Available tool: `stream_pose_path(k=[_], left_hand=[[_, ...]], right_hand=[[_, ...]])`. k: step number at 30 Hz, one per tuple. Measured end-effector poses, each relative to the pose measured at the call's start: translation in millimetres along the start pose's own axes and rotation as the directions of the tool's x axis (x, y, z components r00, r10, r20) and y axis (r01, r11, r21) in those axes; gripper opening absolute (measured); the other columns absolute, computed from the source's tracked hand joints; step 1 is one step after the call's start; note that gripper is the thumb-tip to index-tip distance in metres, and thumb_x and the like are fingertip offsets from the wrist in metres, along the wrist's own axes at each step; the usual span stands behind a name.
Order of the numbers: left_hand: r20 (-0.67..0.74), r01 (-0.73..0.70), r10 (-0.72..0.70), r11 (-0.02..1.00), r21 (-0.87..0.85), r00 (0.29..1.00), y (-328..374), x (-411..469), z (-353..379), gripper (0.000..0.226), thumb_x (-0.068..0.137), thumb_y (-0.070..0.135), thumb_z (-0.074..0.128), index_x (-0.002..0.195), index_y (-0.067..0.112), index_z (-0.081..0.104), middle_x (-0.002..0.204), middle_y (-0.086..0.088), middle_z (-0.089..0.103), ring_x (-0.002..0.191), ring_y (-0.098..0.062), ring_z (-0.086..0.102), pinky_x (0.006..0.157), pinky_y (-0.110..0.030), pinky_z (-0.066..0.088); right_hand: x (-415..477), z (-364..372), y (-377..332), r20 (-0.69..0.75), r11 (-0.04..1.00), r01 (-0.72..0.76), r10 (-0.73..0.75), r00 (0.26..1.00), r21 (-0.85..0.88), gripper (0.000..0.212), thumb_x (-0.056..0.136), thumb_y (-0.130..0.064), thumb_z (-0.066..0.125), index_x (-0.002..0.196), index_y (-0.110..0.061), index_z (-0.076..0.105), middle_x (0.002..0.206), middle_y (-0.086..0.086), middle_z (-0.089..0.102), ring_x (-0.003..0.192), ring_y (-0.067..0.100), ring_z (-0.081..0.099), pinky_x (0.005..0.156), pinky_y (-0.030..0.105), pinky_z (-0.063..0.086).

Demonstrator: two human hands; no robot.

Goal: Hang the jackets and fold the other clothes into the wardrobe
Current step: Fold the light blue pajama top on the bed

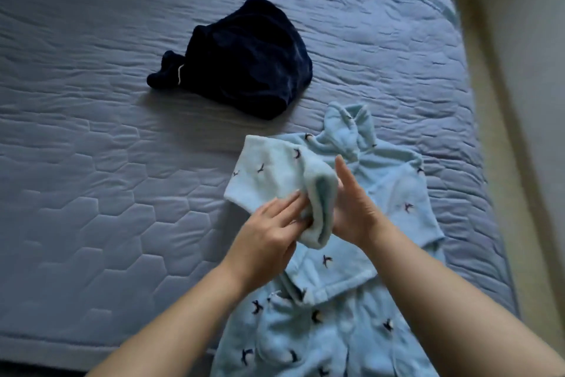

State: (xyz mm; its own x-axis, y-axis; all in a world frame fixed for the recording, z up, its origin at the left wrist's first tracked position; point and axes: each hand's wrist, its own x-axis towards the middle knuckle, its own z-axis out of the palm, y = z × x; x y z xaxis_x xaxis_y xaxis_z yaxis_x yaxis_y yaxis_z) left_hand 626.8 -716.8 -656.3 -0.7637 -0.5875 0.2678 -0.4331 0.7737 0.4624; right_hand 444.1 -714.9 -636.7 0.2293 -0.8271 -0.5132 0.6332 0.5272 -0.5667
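The left half of the quilted blue mattress is left open; passage farther back is blocked by a crumpled navy fleece garment.

Quilted blue mattress; beige strip along right edge.

Before you, a blue quilted mattress with hexagon stitching carries two items. A dark navy garment lies bunched near its middle. A pale blue fleece garment with small bird motifs lies spread nearer you, to your right, apart from the navy one.
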Motion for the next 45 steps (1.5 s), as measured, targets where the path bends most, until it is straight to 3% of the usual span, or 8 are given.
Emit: stream_pose_path(k=[6, 15, 19, 22, 28, 33, 40, 45], left_hand=[[0.192, -0.181, 0.195, 0.98, -0.088, 0.962, 98, 33, 65, 0.034, 0.075, 0.005, 0.054, 0.104, 0.012, 0.071, 0.133, -0.004, 0.058, 0.118, -0.019, 0.059, 0.093, -0.033, 0.05], [0.47, -0.222, 0.252, 0.968, -0.12, 0.846, 163, -10, 192, 0.042, 0.08, 0.016, 0.068, 0.122, 0.019, 0.063, 0.135, 0.001, 0.058, 0.121, -0.017, 0.057, 0.092, -0.037, 0.052], [0.714, -0.086, 0.064, 0.996, -0.005, 0.697, 160, -39, 218, 0.056, 0.091, 0.013, 0.04, 0.146, 0.018, 0.028, 0.159, -0.005, 0.015, 0.146, -0.02, 0.017, 0.116, -0.046, 0.013], [0.683, -0.003, -0.038, 0.998, 0.059, 0.73, 134, -51, 206, 0.052, 0.09, 0.013, 0.038, 0.142, 0.022, 0.034, 0.158, -0.001, 0.019, 0.145, -0.016, 0.016, 0.118, -0.042, 0.007], [0.432, 0.192, -0.206, 0.978, 0.077, 0.878, 40, -7, 133, 0.034, 0.059, 0.006, 0.076, 0.091, 0.015, 0.072, 0.101, -0.003, 0.069, 0.088, -0.022, 0.068, 0.078, -0.027, 0.051], [0.359, 0.326, -0.364, 0.931, 0.164, 0.86, -56, 30, 116, 0.037, 0.086, 0.012, 0.053, 0.122, 0.016, 0.059, 0.128, 0.002, 0.054, 0.115, -0.021, 0.052, 0.09, -0.034, 0.043], [0.258, 0.748, -0.707, 0.651, -0.129, 0.659, -139, 87, 151, 0.049, 0.088, 0.019, 0.059, 0.134, 0.012, 0.045, 0.137, -0.009, 0.048, 0.123, -0.026, 0.047, 0.098, -0.034, 0.037], [0.349, 0.854, -0.8, 0.354, -0.381, 0.488, -168, 131, 190, 0.065, 0.088, 0.041, 0.062, 0.14, 0.01, 0.038, 0.134, -0.007, 0.051, 0.121, -0.026, 0.051, 0.097, -0.033, 0.04]], right_hand=[[-103, -103, -1, -0.211, 0.985, 0.022, 0.015, 0.977, 0.17, 0.079, 0.073, -0.059, 0.069, 0.131, -0.006, 0.057, 0.134, 0.022, 0.055, 0.125, 0.034, 0.053, 0.106, 0.046, 0.039], [-175, -221, 69, -0.584, 0.979, -0.075, 0.173, 0.793, 0.188, 0.061, 0.084, -0.056, 0.054, 0.115, -0.006, 0.069, 0.117, 0.021, 0.066, 0.106, 0.033, 0.064, 0.095, 0.044, 0.047], [-181, -250, 106, -0.763, 0.92, -0.391, 0.231, 0.603, -0.031, 0.044, 0.092, -0.047, 0.053, 0.124, -0.017, 0.057, 0.126, 0.01, 0.06, 0.108, 0.027, 0.058, 0.085, 0.04, 0.047], [-179, -255, 112, -0.841, 0.737, -0.6, 0.081, 0.535, -0.311, 0.042, 0.09, -0.03, 0.059, 0.128, -0.012, 0.053, 0.129, 0.01, 0.056, 0.114, 0.028, 0.054, 0.091, 0.04, 0.045], [-109, -205, 66, -0.781, 0.481, -0.635, -0.203, 0.59, -0.605, 0.052, 0.088, -0.022, 0.056, 0.138, -0.012, 0.043, 0.137, 0.016, 0.049, 0.123, 0.03, 0.049, 0.096, 0.032, 0.038], [-8, -168, 40, -0.664, 0.455, -0.518, -0.256, 0.703, -0.724, 0.054, 0.087, -0.021, 0.057, 0.139, -0.014, 0.044, 0.14, 0.011, 0.048, 0.128, 0.024, 0.046, 0.097, 0.026, 0.035], [102, -172, 20, -0.544, 0.431, -0.369, -0.417, 0.728, -0.824, 0.052, 0.088, -0.022, 0.055, 0.138, -0.015, 0.044, 0.14, 0.008, 0.049, 0.128, 0.023, 0.047, 0.106, 0.031, 0.035], [155, -201, 15, -0.497, 0.518, -0.26, -0.394, 0.773, -0.815, 0.044, 0.09, -0.031, 0.057, 0.131, -0.016, 0.051, 0.122, -0.001, 0.059, 0.114, 0.018, 0.056, 0.088, 0.023, 0.039]])
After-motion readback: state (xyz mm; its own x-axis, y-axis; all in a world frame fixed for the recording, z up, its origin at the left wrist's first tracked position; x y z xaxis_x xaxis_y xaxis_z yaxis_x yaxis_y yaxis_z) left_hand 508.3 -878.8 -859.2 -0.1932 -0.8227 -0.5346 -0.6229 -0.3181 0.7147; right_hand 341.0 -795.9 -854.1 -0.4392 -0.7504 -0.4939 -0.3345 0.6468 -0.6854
